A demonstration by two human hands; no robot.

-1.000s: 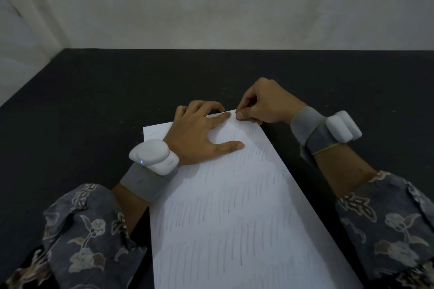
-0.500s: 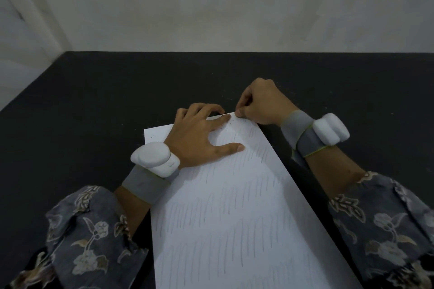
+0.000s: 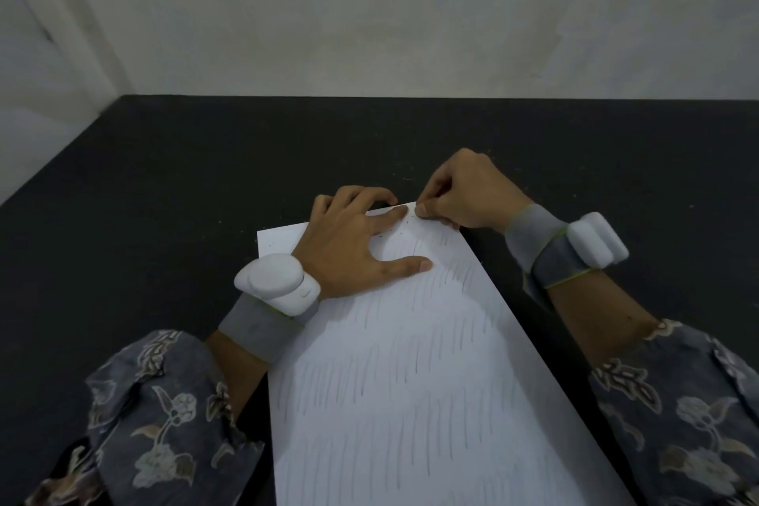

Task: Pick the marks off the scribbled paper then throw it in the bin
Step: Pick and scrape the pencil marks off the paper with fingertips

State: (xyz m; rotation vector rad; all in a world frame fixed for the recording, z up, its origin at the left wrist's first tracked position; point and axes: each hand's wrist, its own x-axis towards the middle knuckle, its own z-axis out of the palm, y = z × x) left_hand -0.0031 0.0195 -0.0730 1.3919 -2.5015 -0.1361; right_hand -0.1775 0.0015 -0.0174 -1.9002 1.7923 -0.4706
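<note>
A white sheet of paper covered in rows of short pencil strokes lies on the black table. Its far strip looks mostly bare, with dark crumbs scattered on it. My left hand lies flat on the far part of the sheet, fingers spread, index tip near the far right corner. My right hand has its fingers curled, and thumb and forefinger pinch something small, seemingly an eraser, against that corner. The fingertips almost hide the pinched thing. No bin is in view.
White trackers on grey bands sit on my left wrist and right wrist. A pale wall rises behind the table's far edge. The table's left edge runs diagonally at the left.
My right hand's pinch has edged slightly left along the paper's far edge toward my left index fingertip. My left hand stays pressed on the sheet.
</note>
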